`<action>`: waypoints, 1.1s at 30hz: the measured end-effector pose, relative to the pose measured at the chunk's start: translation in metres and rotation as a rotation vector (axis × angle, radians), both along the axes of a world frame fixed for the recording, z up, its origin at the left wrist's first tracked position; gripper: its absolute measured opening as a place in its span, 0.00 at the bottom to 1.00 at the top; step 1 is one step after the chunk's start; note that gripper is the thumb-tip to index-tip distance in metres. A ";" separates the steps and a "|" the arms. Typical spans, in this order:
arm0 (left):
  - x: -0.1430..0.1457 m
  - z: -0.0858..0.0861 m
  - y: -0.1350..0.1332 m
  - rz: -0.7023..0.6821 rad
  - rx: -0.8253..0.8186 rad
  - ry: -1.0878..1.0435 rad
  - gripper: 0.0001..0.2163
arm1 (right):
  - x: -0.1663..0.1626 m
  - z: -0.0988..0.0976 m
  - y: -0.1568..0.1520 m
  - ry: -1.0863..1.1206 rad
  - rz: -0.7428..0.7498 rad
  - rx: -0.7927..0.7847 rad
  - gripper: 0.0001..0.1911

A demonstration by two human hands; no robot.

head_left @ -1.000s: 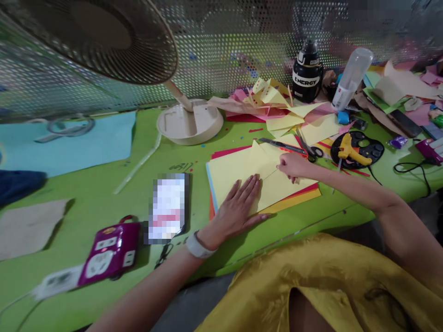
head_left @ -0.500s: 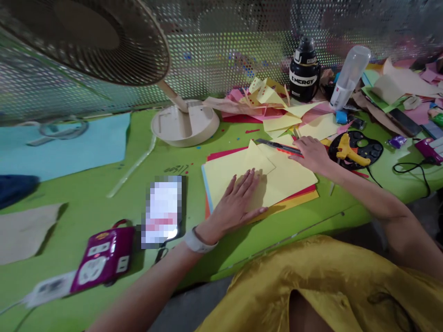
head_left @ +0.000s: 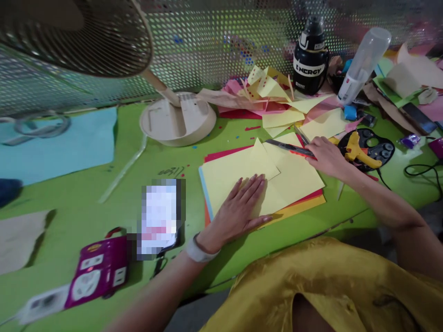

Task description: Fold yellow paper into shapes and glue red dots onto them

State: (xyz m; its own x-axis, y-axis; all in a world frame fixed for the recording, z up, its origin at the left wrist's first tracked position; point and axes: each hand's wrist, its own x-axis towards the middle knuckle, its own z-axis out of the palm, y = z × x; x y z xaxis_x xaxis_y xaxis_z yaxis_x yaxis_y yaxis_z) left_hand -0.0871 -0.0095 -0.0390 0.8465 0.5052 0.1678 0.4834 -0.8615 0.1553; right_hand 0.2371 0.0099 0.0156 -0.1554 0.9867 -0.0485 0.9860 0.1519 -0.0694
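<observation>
My left hand (head_left: 242, 207) lies flat, fingers stretched out, pressing down a yellow paper sheet (head_left: 297, 177) whose corner is folded over into a triangle. The sheet tops a stack of coloured paper (head_left: 304, 205) on the green table (head_left: 104, 193). My right hand (head_left: 327, 154) rests at the sheet's far right edge, its fingers closing around the orange handle of a utility knife (head_left: 285, 146) that lies there with its blade pointing left. Scissors lie just behind the knife, partly hidden.
A desk fan (head_left: 176, 117) stands at the back left before a perforated metal screen. A phone (head_left: 159, 216) and a purple power strip (head_left: 98, 272) lie near left. Paper scraps (head_left: 273, 97), a black bottle (head_left: 310, 57), a clear bottle (head_left: 363, 62) and a yellow glue gun (head_left: 360, 152) crowd the back right.
My right hand left the fold on the yellow sheet and moved right and away to the utility knife. My left hand stayed flat on the paper.
</observation>
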 end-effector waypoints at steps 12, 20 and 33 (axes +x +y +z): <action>0.001 0.002 -0.005 0.005 0.000 -0.007 0.46 | 0.024 -0.008 0.004 0.174 0.041 0.164 0.16; -0.001 0.001 -0.006 0.019 -0.043 0.015 0.45 | 0.023 -0.009 0.003 0.079 0.094 0.083 0.16; 0.002 -0.001 -0.008 0.033 0.003 -0.046 0.44 | 0.030 0.007 0.002 0.229 0.162 0.076 0.14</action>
